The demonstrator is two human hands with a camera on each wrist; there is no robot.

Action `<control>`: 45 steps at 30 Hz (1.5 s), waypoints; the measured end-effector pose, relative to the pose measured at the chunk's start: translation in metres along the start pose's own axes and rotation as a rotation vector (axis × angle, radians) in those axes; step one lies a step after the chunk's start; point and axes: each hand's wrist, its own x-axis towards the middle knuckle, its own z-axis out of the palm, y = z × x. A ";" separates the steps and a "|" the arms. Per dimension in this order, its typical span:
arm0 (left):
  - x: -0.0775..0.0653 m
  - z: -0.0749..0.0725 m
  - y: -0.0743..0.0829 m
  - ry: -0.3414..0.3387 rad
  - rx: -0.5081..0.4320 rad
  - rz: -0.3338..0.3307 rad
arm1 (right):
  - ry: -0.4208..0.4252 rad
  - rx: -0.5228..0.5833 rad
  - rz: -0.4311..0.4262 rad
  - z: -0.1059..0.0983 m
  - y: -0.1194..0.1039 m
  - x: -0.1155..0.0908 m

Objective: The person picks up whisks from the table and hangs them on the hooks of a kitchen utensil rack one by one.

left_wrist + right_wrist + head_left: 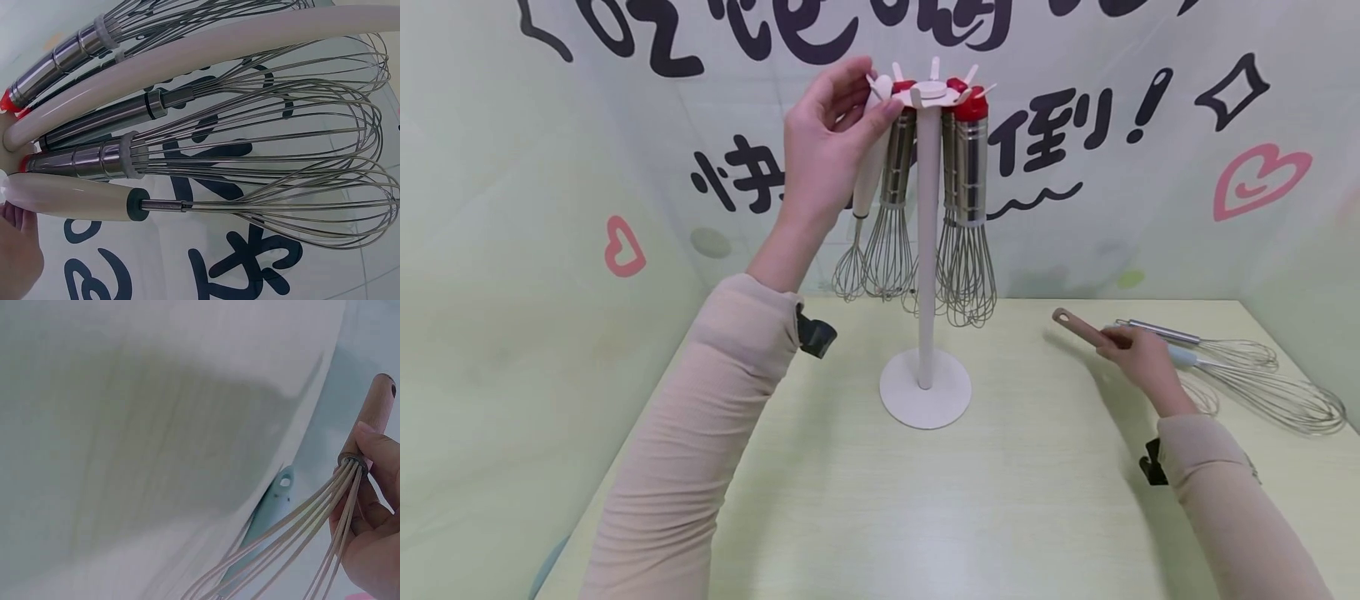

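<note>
At the upper left of a white rotating-style rack [928,250], my left hand [823,142] pinches the top end of a small white-handled whisk [868,179] beside a rack hook. Its wires hang downward, and the left wrist view shows the white handle [75,197] with fingertips at its end. Several steel-handled whisks with red tops, such as this one [972,167], hang around the rack. On the right, my right hand [1138,362] grips a whisk with a brown handle [1078,327]. In the right wrist view, thumb and fingers hold that handle [375,406] just above its wires.
A blue-handled whisk [1183,357] and a steel whisk [1165,332] lie on the table's right side, close by my right hand. The rack's round base [925,408] stands mid-table. Behind rises a printed cloth backdrop [1187,250].
</note>
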 end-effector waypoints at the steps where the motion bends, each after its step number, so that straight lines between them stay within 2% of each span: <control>1: 0.000 0.000 0.000 0.002 -0.001 0.000 | 0.000 0.003 0.013 -0.001 -0.001 0.001; 12: 0.001 0.000 -0.003 0.013 -0.002 -0.002 | 0.060 0.058 0.042 -0.012 -0.016 0.006; 22: 0.003 0.005 -0.008 0.021 -0.006 0.039 | 0.102 0.100 0.063 -0.026 -0.035 0.011; 33: -0.006 0.013 0.000 0.070 0.016 0.010 | 0.125 0.173 0.099 -0.039 -0.063 0.015; 45: -0.019 0.021 0.010 0.088 0.037 0.005 | 0.164 0.270 0.066 -0.055 -0.099 0.014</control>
